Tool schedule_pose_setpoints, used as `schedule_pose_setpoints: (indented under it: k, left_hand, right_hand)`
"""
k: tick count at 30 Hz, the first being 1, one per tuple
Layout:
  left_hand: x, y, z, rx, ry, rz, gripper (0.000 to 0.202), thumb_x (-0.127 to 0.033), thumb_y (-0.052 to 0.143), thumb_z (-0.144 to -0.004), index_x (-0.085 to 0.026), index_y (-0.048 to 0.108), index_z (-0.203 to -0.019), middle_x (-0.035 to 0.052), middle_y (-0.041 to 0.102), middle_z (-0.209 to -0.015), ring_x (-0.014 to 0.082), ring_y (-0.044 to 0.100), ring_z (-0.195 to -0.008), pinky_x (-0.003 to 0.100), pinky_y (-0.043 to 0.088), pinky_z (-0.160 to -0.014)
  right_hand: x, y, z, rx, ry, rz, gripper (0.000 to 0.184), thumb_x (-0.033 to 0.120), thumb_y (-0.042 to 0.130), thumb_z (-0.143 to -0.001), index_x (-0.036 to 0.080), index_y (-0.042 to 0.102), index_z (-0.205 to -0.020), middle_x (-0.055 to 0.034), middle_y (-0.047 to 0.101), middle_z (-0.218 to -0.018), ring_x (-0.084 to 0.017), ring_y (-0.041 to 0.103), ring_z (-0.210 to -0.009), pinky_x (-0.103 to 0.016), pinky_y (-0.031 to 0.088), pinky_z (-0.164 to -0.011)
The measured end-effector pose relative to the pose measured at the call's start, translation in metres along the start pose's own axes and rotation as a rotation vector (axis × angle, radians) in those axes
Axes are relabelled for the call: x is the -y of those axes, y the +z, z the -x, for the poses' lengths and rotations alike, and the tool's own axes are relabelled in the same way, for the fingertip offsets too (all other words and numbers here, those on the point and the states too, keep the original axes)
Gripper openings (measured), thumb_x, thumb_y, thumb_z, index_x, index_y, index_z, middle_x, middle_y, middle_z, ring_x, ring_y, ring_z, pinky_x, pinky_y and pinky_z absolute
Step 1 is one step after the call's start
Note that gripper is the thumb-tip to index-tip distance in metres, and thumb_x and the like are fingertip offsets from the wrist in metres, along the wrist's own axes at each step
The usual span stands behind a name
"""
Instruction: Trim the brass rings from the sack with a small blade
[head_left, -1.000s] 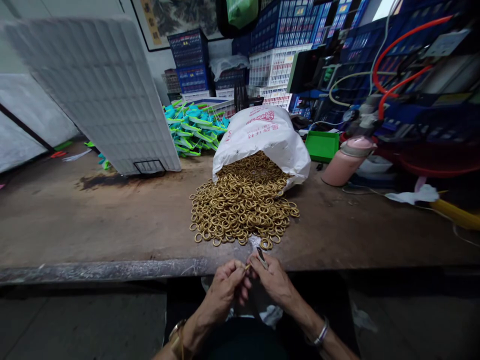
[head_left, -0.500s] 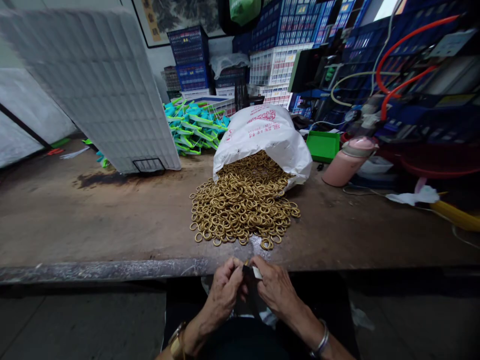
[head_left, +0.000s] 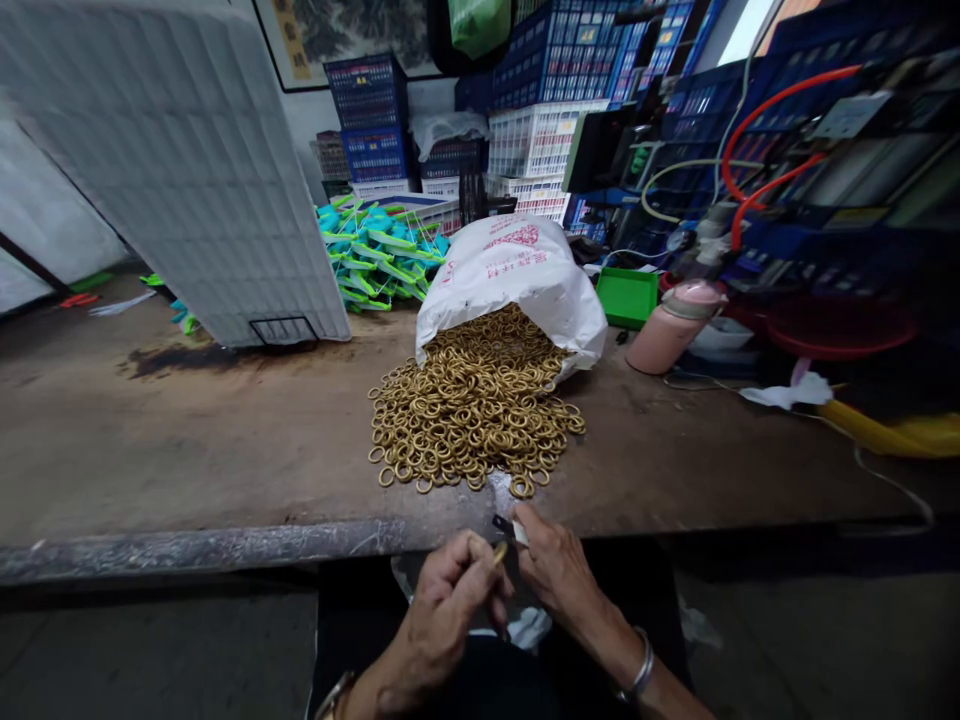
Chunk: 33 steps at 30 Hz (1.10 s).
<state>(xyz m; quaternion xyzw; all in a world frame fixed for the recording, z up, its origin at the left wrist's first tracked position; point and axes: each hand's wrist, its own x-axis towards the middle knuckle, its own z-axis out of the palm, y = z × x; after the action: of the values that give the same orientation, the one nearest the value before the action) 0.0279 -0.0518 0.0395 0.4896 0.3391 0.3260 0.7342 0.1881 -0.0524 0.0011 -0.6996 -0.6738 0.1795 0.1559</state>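
Observation:
Between the thumb and finger of my left hand (head_left: 450, 590) is a single gold ring (head_left: 500, 552). My right hand (head_left: 553, 560) is closed on a small black-tipped tool (head_left: 502, 524) with a white part; its exact kind is not clear. The ring and the tool's tip are a little apart. Just beyond both hands lies a heap of gold rings (head_left: 472, 420) near the table's front edge. More of them spill from the open mouth of a white sack (head_left: 502, 265) with red print, lying on its side.
A tall white ribbed panel (head_left: 225, 180) stands at left on the wooden table (head_left: 187, 440). Behind it are turquoise and green plastic pieces (head_left: 382, 255). To the right stand a green tray (head_left: 628, 297) and a pink bottle (head_left: 671, 330). Stacked crates (head_left: 547, 140) fill the back.
My hands have moved apart slightly: the left with the ring came lower and nearer, and the tool's black tip now shows free. The whole view has shifted a little.

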Motion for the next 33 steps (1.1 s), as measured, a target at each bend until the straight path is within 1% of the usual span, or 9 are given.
schedule_pose_setpoints:
  k: [4, 6, 9, 12, 18, 24, 28, 30, 33]
  left_hand:
    - [0.007, -0.004, -0.01, -0.108, -0.109, 0.254, 0.031, -0.043, 0.057, -0.071, -0.012, 0.052, -0.069, 0.0056, 0.057, -0.071, 0.0097, 0.05, -0.053, 0.02, 0.041, -0.045]
    - [0.01, -0.006, -0.012, -0.137, -0.136, 0.336, 0.028, -0.039, 0.061, -0.069, -0.013, 0.051, -0.068, 0.006, 0.058, -0.072, 0.0098, 0.051, -0.054, 0.019, 0.04, -0.043]
    - [0.012, -0.008, -0.012, -0.123, -0.176, 0.448, 0.019, -0.029, 0.061, -0.07, -0.015, 0.051, -0.077, 0.004, 0.058, -0.072, 0.0097, 0.051, -0.054, 0.019, 0.04, -0.043]
    - [0.015, -0.013, -0.012, -0.095, -0.214, 0.542, 0.019, -0.024, 0.06, -0.07, -0.015, 0.053, -0.086, 0.0023, 0.057, -0.07, 0.0092, 0.051, -0.054, 0.018, 0.039, -0.043]
    - [0.027, -0.021, -0.018, -0.191, -0.278, 0.689, 0.02, -0.028, 0.061, -0.071, -0.011, 0.054, -0.063, 0.0031, 0.057, -0.068, 0.0092, 0.053, -0.055, 0.018, 0.037, -0.044]
    - [0.029, -0.018, -0.025, -0.168, -0.265, 0.624, 0.019, -0.029, 0.061, -0.071, -0.012, 0.052, -0.068, 0.0014, 0.056, -0.065, 0.0095, 0.053, -0.053, 0.018, 0.037, -0.042]
    - [0.026, -0.015, -0.032, -0.144, -0.237, 0.495, 0.021, -0.031, 0.062, -0.069, -0.015, 0.049, -0.073, -0.002, 0.052, -0.062, 0.008, 0.05, -0.05, 0.016, 0.035, -0.038]
    - [0.024, -0.015, -0.037, -0.166, -0.178, 0.375, 0.025, -0.037, 0.061, -0.069, -0.016, 0.049, -0.077, -0.0035, 0.05, -0.06, 0.0073, 0.048, -0.048, 0.015, 0.032, -0.036]
    - [0.02, -0.017, -0.047, -0.252, -0.099, 0.168, 0.033, -0.042, 0.06, -0.068, -0.017, 0.048, -0.085, -0.005, 0.048, -0.057, 0.0068, 0.045, -0.044, 0.014, 0.03, -0.034]
  right_hand:
    - [-0.018, -0.002, -0.012, -0.225, 0.108, 0.058, 0.022, 0.01, 0.04, -0.072, 0.019, 0.051, -0.089, -0.0033, 0.063, -0.074, -0.015, 0.056, -0.062, -0.024, 0.026, -0.054]
    - [-0.026, -0.002, -0.019, -0.259, 0.133, 0.092, 0.02, 0.015, 0.042, -0.075, 0.019, 0.05, -0.094, -0.0044, 0.064, -0.081, -0.016, 0.057, -0.065, -0.024, 0.026, -0.055]
    - [-0.028, -0.003, -0.027, -0.23, 0.132, 0.137, 0.021, 0.019, 0.045, -0.077, 0.02, 0.048, -0.098, -0.0043, 0.064, -0.083, -0.016, 0.057, -0.067, -0.025, 0.024, -0.054]
    - [-0.021, -0.003, -0.03, -0.187, 0.116, 0.173, 0.015, 0.019, 0.044, -0.079, 0.021, 0.049, -0.093, -0.0035, 0.064, -0.081, -0.016, 0.057, -0.065, -0.025, 0.022, -0.053]
    - [-0.019, 0.001, -0.036, -0.165, 0.128, 0.185, 0.008, 0.016, 0.043, -0.078, 0.021, 0.048, -0.083, -0.0012, 0.061, -0.073, -0.014, 0.054, -0.059, -0.025, 0.02, -0.051]
    - [-0.024, 0.006, -0.037, -0.221, 0.057, 0.192, 0.009, 0.018, 0.042, -0.078, 0.02, 0.048, -0.084, -0.0026, 0.056, -0.082, -0.014, 0.052, -0.063, -0.025, 0.02, -0.051]
    - [-0.02, 0.006, -0.04, -0.236, 0.039, 0.085, 0.009, 0.015, 0.04, -0.076, 0.02, 0.047, -0.079, -0.0006, 0.055, -0.07, -0.013, 0.049, -0.059, -0.024, 0.023, -0.052]
    - [-0.016, 0.006, -0.042, -0.223, 0.033, -0.013, 0.01, 0.014, 0.04, -0.075, 0.02, 0.047, -0.078, 0.0005, 0.054, -0.065, -0.013, 0.049, -0.058, -0.023, 0.025, -0.052]
    - [-0.008, 0.007, -0.047, -0.209, -0.004, -0.181, 0.007, 0.018, 0.04, -0.074, 0.02, 0.047, -0.076, 0.0012, 0.053, -0.063, -0.012, 0.049, -0.058, -0.021, 0.029, -0.053]
